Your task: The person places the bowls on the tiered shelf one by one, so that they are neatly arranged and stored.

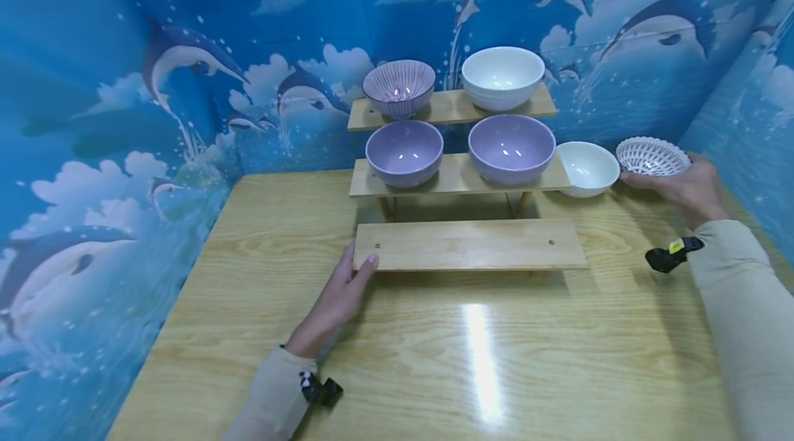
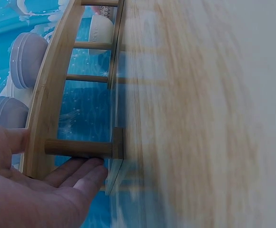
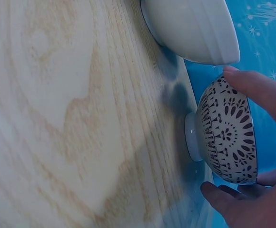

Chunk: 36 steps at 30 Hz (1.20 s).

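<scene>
My left hand (image 1: pixel 335 296) holds the left end of the wooden tiered stand (image 1: pixel 471 246) at its lowest board. Its thumb lies on top of the board; in the left wrist view the fingers reach under it, beside a round crossbar (image 2: pixel 78 147). Over at the far right, my right hand (image 1: pixel 688 186) grips a small patterned bowl (image 1: pixel 653 155) by its sides. Seen from the right wrist, this bowl has dark petal markings outside and a white foot close to the tabletop; whether it touches is unclear. A plain white bowl (image 1: pixel 588 169) sits just left of it.
Two purple bowls (image 1: pixel 404 154) (image 1: pixel 511 149) stand on the middle board. On the top board are a striped bowl (image 1: pixel 399 88) and a larger white bowl (image 1: pixel 503 78). A blue dolphin-print backdrop (image 1: pixel 298 7) encloses the wooden table (image 1: pixel 397 358) behind and at the sides.
</scene>
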Motion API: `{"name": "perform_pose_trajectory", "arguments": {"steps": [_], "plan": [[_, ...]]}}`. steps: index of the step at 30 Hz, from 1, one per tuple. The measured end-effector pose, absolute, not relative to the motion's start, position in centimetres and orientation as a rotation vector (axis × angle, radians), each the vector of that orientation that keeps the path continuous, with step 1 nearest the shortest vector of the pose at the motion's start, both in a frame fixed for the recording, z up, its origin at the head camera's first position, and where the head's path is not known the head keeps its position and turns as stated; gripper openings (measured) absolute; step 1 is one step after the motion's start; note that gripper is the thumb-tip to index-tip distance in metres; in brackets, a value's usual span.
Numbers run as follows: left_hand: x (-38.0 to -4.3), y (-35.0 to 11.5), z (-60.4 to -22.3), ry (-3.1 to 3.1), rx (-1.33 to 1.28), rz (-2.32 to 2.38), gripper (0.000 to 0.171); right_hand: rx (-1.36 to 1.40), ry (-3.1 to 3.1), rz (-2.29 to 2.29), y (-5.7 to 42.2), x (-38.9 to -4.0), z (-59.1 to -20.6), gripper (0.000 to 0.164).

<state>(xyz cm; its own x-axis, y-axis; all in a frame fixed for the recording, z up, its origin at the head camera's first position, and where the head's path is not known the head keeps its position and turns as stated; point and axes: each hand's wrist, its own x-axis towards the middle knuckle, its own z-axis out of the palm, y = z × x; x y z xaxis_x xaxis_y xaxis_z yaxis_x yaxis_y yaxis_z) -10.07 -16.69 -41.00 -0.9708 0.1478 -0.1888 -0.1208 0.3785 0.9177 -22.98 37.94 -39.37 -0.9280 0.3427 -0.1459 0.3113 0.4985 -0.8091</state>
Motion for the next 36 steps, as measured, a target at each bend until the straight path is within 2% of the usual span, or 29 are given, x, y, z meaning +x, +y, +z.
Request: {"name": "perform_pose_trajectory", "arguments": {"steps": [26, 36], "plan": [[-10.1, -16.4, -41.2, 2.436, -0.002, 1.614, 0.074, -0.643, -2.611, 1.481, 38.2, -23.2, -40.0, 0.127], [-10.1, -16.2, -41.0, 2.436, -0.049, 1.593, 0.074, -0.604, -2.545, 1.516, 38.3, -22.3, -40.4, 0.115]]}}
